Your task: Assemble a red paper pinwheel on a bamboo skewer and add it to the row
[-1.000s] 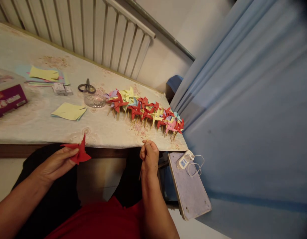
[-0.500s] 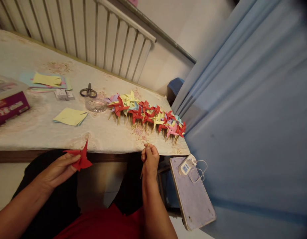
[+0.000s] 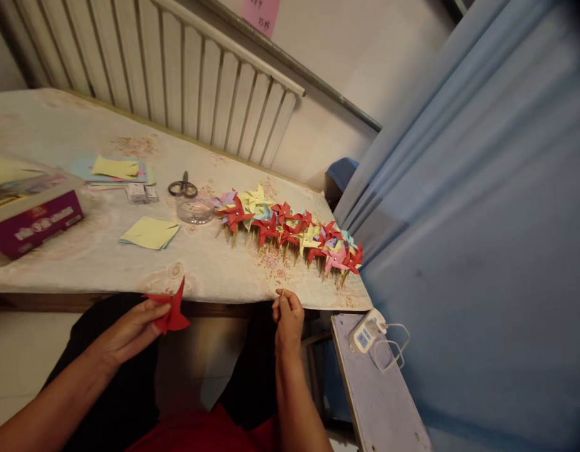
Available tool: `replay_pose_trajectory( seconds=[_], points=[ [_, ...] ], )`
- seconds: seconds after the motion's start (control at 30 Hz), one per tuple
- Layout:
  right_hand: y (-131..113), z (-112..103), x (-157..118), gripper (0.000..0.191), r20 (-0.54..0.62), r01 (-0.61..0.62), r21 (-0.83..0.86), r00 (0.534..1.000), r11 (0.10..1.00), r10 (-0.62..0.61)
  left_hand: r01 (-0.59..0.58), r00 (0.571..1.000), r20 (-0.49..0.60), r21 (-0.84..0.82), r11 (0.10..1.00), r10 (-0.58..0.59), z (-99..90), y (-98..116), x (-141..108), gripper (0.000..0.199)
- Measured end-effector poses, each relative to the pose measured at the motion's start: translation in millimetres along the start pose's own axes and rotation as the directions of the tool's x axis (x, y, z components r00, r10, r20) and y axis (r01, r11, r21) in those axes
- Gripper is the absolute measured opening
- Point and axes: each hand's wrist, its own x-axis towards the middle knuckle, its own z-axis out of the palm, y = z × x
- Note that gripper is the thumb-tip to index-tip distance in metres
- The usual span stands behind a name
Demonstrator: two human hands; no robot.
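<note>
My left hand (image 3: 139, 328) pinches a red paper pinwheel (image 3: 176, 314) between thumb and fingers, just off the table's front edge. One blade of it points up. My right hand (image 3: 289, 317) is closed on a thin wooden stick (image 3: 283, 292); only its pale tip shows above the fingers. Beyond that hand, a crowd of finished pinwheels (image 3: 285, 232) in red, yellow, pink, purple and blue stands along the table on sticks. A small stack of yellow cut paper squares (image 3: 151, 233) lies beyond my left hand.
On the table (image 3: 224, 276) are black-handled scissors (image 3: 182, 188), a clear round dish (image 3: 196, 212), small white boxes (image 3: 142, 193), more coloured paper (image 3: 115, 168) and a purple-fronted box (image 3: 38, 226). A stool (image 3: 379, 402) at right bears a white power adapter (image 3: 366, 331). A blue curtain (image 3: 459, 251) hangs beside it.
The view has shifted, so the scene sits lower and further right. Both hands keep their hold, the left on the red pinwheel and the right on the stick.
</note>
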Motion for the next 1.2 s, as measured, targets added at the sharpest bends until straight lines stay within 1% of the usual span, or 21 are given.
replay_pose_trajectory(
  seconds=[0.07,0.17,0.37,0.57,0.7,0.8,0.9,1.0,1.07,1.13,1.2],
  points=[
    [4,0,-1,0.026,0.009,-0.011,-0.009,1.000,1.000,0.011,0.031,0.999,0.029,0.002,1.000,-0.031,-5.4,-3,2,0.014],
    [9,0,-1,0.025,0.010,-0.026,-0.023,1.000,0.999,0.026,0.040,0.998,0.051,-0.036,0.999,-0.038,-8.2,-4,2,0.012],
    [18,0,0,0.026,0.014,-0.042,-0.030,0.999,0.999,0.043,0.038,0.995,0.090,-0.093,0.995,-0.030,-6.4,-1,-4,0.014],
    [17,3,-2,0.031,0.019,-0.040,-0.092,0.999,0.995,0.042,0.031,0.991,0.133,-0.090,0.995,-0.018,-5.2,1,-7,0.014],
    [16,8,-1,0.031,0.033,-0.030,-0.139,0.999,0.990,0.034,0.007,0.994,0.113,-0.104,0.995,0.005,-3.6,2,-10,0.015],
    [14,16,2,0.031,0.085,-0.006,-0.203,0.996,0.979,0.024,-0.014,0.993,0.112,-0.119,0.993,0.027,-4.5,4,-12,0.016],
    [13,30,11,0.027,0.162,0.063,-0.304,0.987,0.951,-0.013,-0.016,0.993,0.115,-0.124,0.992,0.031,-8.7,6,-15,0.016],
    [18,48,24,0.024,0.269,0.207,-0.406,0.958,0.890,-0.100,-0.033,0.994,0.095,-0.146,0.989,0.047,-14.8,8,-20,0.016],
    [24,60,33,0.023,0.374,0.332,-0.453,0.913,0.828,-0.161,-0.046,0.995,0.081,-0.169,0.984,0.061,-18.9,10,-23,0.018],
    [30,73,43,0.024,0.475,0.449,-0.480,0.855,0.754,-0.207,-0.053,0.995,0.072,-0.189,0.980,0.067,-22.6,12,-26,0.020],
    [35,84,49,0.025,0.546,0.536,-0.496,0.804,0.683,-0.234,-0.061,0.995,0.062,-0.207,0.976,0.075,-26.0,14,-28,0.020]
  ],
)
